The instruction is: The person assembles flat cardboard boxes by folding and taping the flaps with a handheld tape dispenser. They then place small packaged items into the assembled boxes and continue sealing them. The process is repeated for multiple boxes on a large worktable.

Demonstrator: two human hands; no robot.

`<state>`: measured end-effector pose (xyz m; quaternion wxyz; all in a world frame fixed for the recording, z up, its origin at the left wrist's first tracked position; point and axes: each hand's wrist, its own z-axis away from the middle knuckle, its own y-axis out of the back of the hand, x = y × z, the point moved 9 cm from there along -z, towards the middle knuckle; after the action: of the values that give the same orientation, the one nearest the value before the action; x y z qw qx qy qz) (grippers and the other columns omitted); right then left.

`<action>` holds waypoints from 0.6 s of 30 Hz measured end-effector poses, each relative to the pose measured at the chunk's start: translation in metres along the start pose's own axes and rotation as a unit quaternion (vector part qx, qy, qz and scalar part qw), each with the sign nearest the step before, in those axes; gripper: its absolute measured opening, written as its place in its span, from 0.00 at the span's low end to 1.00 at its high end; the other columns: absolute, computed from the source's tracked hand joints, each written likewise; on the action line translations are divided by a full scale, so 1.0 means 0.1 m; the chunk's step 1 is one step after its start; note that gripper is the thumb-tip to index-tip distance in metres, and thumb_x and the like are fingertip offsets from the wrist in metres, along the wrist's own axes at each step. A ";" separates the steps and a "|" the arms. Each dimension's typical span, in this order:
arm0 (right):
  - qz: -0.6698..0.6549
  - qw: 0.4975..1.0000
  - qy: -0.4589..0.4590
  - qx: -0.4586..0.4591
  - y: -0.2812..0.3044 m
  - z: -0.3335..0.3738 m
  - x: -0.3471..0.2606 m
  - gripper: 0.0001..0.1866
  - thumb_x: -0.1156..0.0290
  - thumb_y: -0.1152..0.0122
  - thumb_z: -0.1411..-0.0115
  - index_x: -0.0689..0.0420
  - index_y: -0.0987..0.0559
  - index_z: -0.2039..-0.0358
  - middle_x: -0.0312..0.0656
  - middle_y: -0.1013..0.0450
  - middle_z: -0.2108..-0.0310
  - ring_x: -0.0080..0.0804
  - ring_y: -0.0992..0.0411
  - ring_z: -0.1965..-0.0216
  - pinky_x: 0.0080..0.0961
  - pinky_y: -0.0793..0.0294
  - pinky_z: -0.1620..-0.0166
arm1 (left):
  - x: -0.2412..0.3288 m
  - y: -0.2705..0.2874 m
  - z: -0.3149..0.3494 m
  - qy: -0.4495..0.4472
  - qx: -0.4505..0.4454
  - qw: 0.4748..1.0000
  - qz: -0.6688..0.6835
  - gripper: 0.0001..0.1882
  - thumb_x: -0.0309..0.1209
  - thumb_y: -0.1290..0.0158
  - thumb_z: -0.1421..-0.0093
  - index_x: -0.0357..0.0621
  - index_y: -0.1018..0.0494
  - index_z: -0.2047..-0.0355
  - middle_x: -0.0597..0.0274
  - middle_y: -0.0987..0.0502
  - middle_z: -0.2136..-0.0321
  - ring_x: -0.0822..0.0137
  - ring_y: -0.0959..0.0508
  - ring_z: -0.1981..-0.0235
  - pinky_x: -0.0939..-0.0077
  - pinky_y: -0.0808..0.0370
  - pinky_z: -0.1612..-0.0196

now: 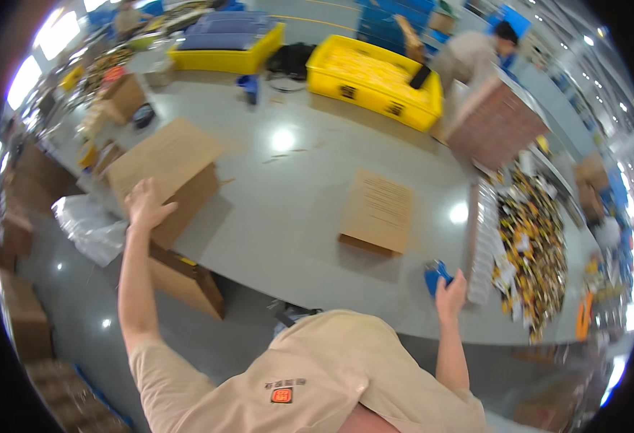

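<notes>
My left hand lies with fingers spread on the top of a large cardboard carton at the table's left edge. My right hand is closed around a blue hand tool, which looks like a tape dispenser, low over the table's front right. Between my hands, a smaller closed cardboard box with printed lines on its top rests flat on the table. The underside of the tool is hidden from view.
A long pale tray and a pile of small yellow-and-black pieces lie at the right. Yellow bins stand at the back. An open carton and clear plastic bag are at the left. A co-worker stands beyond stacked brown boxes.
</notes>
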<state>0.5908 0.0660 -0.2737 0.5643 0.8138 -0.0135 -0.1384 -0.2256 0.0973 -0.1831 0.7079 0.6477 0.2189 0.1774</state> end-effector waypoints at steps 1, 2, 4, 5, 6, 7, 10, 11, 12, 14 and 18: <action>0.013 1.000 -0.018 -0.007 -0.06 0.06 0.05 0.32 0.62 0.37 0.41 0.67 0.34 0.41 0.60 0.29 0.50 0.59 0.31 0.47 0.47 0.32 0.44 | 0.00 0.02 -0.02 0.005 0.013 1.000 -0.017 0.49 0.50 0.34 0.51 0.40 0.43 0.34 0.46 0.41 0.34 0.48 0.41 0.33 0.47 0.43 0.35; 0.020 0.999 -0.036 -0.014 -0.11 0.14 0.08 0.32 0.61 0.37 0.40 0.67 0.34 0.41 0.60 0.29 0.50 0.59 0.31 0.47 0.48 0.32 0.44 | 0.00 0.07 -0.04 -0.006 0.027 1.000 0.000 0.46 0.46 0.33 0.50 0.41 0.40 0.37 0.48 0.38 0.37 0.49 0.39 0.35 0.49 0.39 0.37; 0.014 0.994 -0.086 -0.070 -0.25 0.25 0.19 0.33 0.60 0.38 0.39 0.66 0.35 0.41 0.60 0.29 0.50 0.59 0.31 0.47 0.49 0.32 0.44 | 0.04 0.13 -0.06 -0.049 0.034 0.997 0.050 0.42 0.44 0.33 0.51 0.40 0.37 0.40 0.50 0.36 0.40 0.49 0.36 0.38 0.52 0.36 0.38; 0.015 0.988 -0.112 -0.108 -0.35 0.32 0.26 0.33 0.59 0.38 0.39 0.66 0.35 0.40 0.60 0.29 0.50 0.59 0.32 0.47 0.49 0.32 0.44 | 0.02 0.13 -0.05 -0.044 0.019 0.998 0.034 0.42 0.44 0.33 0.52 0.39 0.36 0.40 0.50 0.35 0.40 0.49 0.36 0.38 0.52 0.36 0.39; 0.020 0.984 -0.113 -0.135 -0.43 0.36 0.29 0.34 0.59 0.38 0.38 0.67 0.36 0.39 0.60 0.29 0.51 0.59 0.31 0.47 0.49 0.33 0.43 | 0.05 0.16 -0.05 -0.064 0.013 0.997 0.044 0.42 0.45 0.33 0.51 0.39 0.36 0.40 0.51 0.35 0.40 0.48 0.36 0.38 0.52 0.36 0.39; 0.027 0.991 -0.085 -0.100 -0.42 0.38 0.28 0.34 0.59 0.39 0.38 0.67 0.37 0.39 0.59 0.29 0.51 0.58 0.31 0.47 0.49 0.34 0.43 | 0.06 0.17 -0.06 -0.067 0.001 0.997 0.037 0.42 0.45 0.33 0.51 0.39 0.36 0.40 0.51 0.35 0.40 0.48 0.36 0.39 0.52 0.36 0.39; 0.045 0.998 -0.025 -0.035 -0.52 0.41 0.20 0.34 0.60 0.40 0.37 0.68 0.37 0.38 0.59 0.29 0.51 0.57 0.31 0.48 0.50 0.35 0.42 | 0.09 0.19 -0.06 -0.073 -0.016 0.997 0.028 0.41 0.46 0.35 0.49 0.38 0.36 0.40 0.51 0.35 0.41 0.47 0.36 0.39 0.52 0.36 0.39; 0.042 0.999 -0.013 -0.026 -0.57 0.37 0.18 0.34 0.60 0.40 0.37 0.69 0.38 0.38 0.58 0.29 0.51 0.57 0.31 0.48 0.51 0.36 0.41 | 0.08 0.18 -0.06 -0.066 -0.020 0.998 0.014 0.41 0.46 0.36 0.48 0.38 0.36 0.39 0.51 0.35 0.41 0.47 0.36 0.39 0.52 0.36 0.39; 0.046 0.999 -0.005 -0.024 -0.61 0.34 0.16 0.34 0.61 0.40 0.36 0.69 0.38 0.38 0.58 0.29 0.51 0.57 0.31 0.48 0.51 0.36 0.41 | 0.11 0.19 -0.05 -0.083 -0.016 0.996 0.022 0.39 0.46 0.37 0.47 0.38 0.36 0.40 0.50 0.35 0.41 0.47 0.35 0.40 0.52 0.35 0.39; 0.045 0.999 -0.011 -0.011 -0.64 0.31 0.15 0.32 0.64 0.41 0.36 0.69 0.38 0.37 0.57 0.29 0.52 0.56 0.31 0.49 0.51 0.37 0.40 | 0.10 0.19 -0.08 -0.076 -0.017 0.997 0.004 0.36 0.47 0.38 0.45 0.38 0.34 0.42 0.49 0.34 0.43 0.46 0.34 0.42 0.51 0.34 0.41; 0.035 0.999 0.000 0.020 -0.61 0.32 0.11 0.26 0.68 0.43 0.35 0.61 0.33 0.38 0.51 0.28 0.55 0.51 0.31 0.51 0.48 0.36 0.44 | 0.11 0.19 -0.12 -0.124 0.009 0.992 0.021 0.26 0.42 0.43 0.39 0.41 0.30 0.46 0.49 0.30 0.48 0.46 0.30 0.45 0.53 0.32 0.43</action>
<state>0.5858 0.0573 -0.3426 0.5525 0.8239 -0.0441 -0.1182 -0.2225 0.1147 -0.1663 0.7195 0.6757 0.1176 0.1090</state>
